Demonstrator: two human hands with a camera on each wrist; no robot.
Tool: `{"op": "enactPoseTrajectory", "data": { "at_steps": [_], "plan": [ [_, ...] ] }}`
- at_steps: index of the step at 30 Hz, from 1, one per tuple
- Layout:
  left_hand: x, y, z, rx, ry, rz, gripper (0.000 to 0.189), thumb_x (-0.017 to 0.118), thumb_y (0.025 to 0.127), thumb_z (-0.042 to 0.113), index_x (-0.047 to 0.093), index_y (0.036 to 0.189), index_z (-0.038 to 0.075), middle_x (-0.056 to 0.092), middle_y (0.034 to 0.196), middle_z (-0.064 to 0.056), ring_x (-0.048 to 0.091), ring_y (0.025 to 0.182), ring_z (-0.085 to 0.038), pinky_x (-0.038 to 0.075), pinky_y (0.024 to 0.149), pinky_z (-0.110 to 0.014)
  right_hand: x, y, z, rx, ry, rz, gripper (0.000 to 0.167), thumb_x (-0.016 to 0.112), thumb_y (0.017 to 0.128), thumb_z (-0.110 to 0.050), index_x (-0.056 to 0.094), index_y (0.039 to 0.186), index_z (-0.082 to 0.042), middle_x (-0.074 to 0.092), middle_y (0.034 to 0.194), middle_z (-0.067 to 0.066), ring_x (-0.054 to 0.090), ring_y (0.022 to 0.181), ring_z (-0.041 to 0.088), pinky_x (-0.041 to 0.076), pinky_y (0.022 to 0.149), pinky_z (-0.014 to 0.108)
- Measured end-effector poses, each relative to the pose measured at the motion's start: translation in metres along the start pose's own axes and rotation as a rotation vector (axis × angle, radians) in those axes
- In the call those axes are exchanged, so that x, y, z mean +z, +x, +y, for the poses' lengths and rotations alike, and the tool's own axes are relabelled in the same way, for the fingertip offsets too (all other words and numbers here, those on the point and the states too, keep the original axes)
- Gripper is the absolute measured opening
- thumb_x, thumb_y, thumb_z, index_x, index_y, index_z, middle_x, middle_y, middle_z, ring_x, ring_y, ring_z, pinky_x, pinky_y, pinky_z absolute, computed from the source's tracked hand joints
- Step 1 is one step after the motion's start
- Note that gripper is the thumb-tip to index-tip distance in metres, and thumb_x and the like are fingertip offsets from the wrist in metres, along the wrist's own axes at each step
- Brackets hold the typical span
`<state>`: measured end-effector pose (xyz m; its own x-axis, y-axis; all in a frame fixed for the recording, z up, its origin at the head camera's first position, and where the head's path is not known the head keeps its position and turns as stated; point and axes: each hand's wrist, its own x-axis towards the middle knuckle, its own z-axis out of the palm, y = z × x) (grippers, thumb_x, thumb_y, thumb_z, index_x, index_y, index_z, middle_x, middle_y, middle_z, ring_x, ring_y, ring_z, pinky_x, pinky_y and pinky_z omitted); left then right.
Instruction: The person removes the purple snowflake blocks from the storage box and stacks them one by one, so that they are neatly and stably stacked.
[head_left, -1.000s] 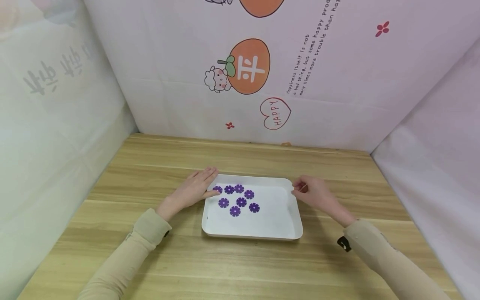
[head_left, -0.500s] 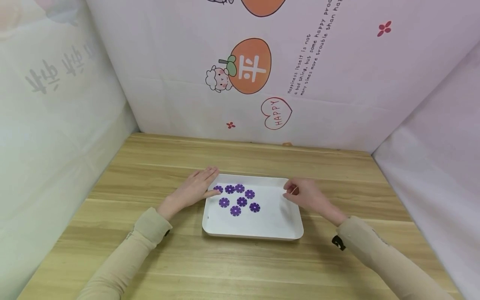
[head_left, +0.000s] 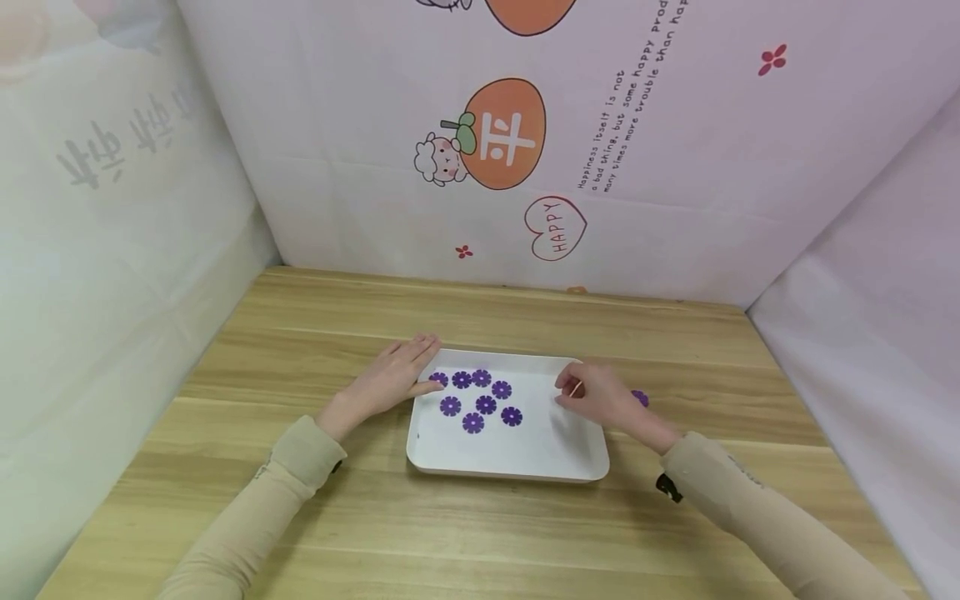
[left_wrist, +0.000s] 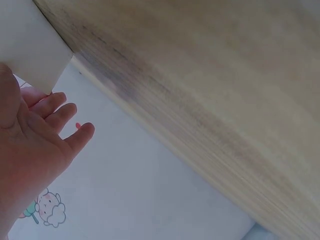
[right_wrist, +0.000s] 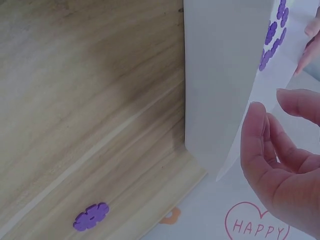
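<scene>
A shallow white tray (head_left: 502, 457) lies on the table, with several purple notched plastic discs (head_left: 486, 405) spread over its left half. My left hand (head_left: 387, 380) rests at the tray's back left corner, fingers extended and thumb reaching over the rim above the leftmost disc. Over the right end of the tray is my right hand (head_left: 596, 396). Its fingers are loosely bent, and the right wrist view shows a gap between thumb and fingertips with nothing in it. Another purple disc (right_wrist: 91, 216) lies on the table outside the tray, partly hidden behind my right hand in the head view.
The wooden tabletop (head_left: 420, 533) meets a printed white cloth wall (head_left: 360, 217) at the back. Plain cloth walls close in the left and right sides.
My right hand has moved left from the tray's right rim to over its inside. The disc on the table has come into sight behind it. My left hand stays put.
</scene>
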<state>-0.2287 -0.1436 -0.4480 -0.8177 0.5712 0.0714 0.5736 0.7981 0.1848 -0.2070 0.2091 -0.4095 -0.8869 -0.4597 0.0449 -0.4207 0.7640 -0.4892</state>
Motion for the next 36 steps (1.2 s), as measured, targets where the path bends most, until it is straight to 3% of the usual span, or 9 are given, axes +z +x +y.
{"op": "enactPoseTrajectory", "data": {
  "at_steps": [11, 19, 36],
  "plan": [
    [0.0, -0.001, 0.0, -0.004, -0.007, -0.005, 0.078, 0.052, 0.099, 0.051, 0.027, 0.155, 0.002, 0.029, 0.162, -0.018, 0.028, 0.151, -0.035, 0.023, 0.125, -0.055, 0.008, 0.002, -0.008, 0.043, 0.018, -0.083, 0.014, 0.073, 0.086, -0.008, 0.067, 0.095, 0.0, 0.069, 0.085, 0.006, 0.062, 0.075, 0.011, 0.052, 0.064, 0.018],
    [0.001, -0.001, 0.001, -0.001, 0.002, -0.001, 0.078, 0.051, 0.099, 0.051, 0.028, 0.155, 0.001, 0.029, 0.162, -0.018, 0.028, 0.151, -0.035, 0.024, 0.125, -0.055, 0.013, 0.004, -0.014, -0.051, 0.037, -0.093, 0.014, 0.074, 0.083, -0.005, 0.067, 0.093, 0.003, 0.07, 0.083, 0.009, 0.062, 0.073, 0.01, 0.053, 0.065, 0.016],
    [0.001, 0.0, -0.001, 0.001, 0.019, -0.004, 0.079, 0.049, 0.099, 0.053, 0.027, 0.155, 0.002, 0.029, 0.162, -0.017, 0.029, 0.151, -0.034, 0.024, 0.125, -0.054, 0.025, 0.011, -0.02, -0.043, 0.059, -0.178, 0.016, 0.075, 0.083, -0.008, 0.068, 0.095, 0.0, 0.07, 0.083, 0.005, 0.061, 0.073, 0.006, 0.053, 0.067, 0.015]
  ]
}}
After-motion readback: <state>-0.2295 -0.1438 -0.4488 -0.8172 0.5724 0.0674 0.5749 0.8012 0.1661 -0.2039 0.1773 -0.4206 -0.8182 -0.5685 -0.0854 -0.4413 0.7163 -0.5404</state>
